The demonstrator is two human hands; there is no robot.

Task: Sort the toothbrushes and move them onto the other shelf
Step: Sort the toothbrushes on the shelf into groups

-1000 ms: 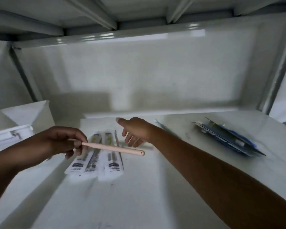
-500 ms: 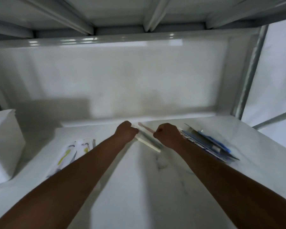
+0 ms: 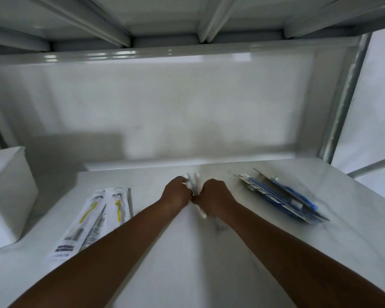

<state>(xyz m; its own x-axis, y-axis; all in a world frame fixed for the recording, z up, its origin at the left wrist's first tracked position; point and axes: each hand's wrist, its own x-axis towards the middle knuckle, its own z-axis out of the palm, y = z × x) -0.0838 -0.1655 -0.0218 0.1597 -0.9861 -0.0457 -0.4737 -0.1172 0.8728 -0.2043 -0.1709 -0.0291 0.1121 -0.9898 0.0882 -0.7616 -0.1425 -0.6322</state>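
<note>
A small bunch of loose toothbrushes (image 3: 193,183), pale pink, white and grey-green, lies in the middle of the white shelf (image 3: 209,252). My left hand (image 3: 176,193) and my right hand (image 3: 215,195) are side by side, both closed around this bunch, knuckles almost touching. The brush heads stick out beyond the fingers and a white end (image 3: 202,213) shows below my right hand. White sleeves with yellow toothbrushes (image 3: 98,215) lie to the left. Blue carded toothbrush packs (image 3: 280,196) lie to the right.
A white box (image 3: 7,196) stands at the shelf's left end. A metal upright (image 3: 340,107) rises at the back right corner. The underside of the upper shelf (image 3: 165,23) hangs close overhead. A white back panel (image 3: 165,107) closes the rear.
My left hand carried the pink toothbrush from over the white sleeves to the shelf's middle. Both hands closed in on the loose brushes and now press together around them.
</note>
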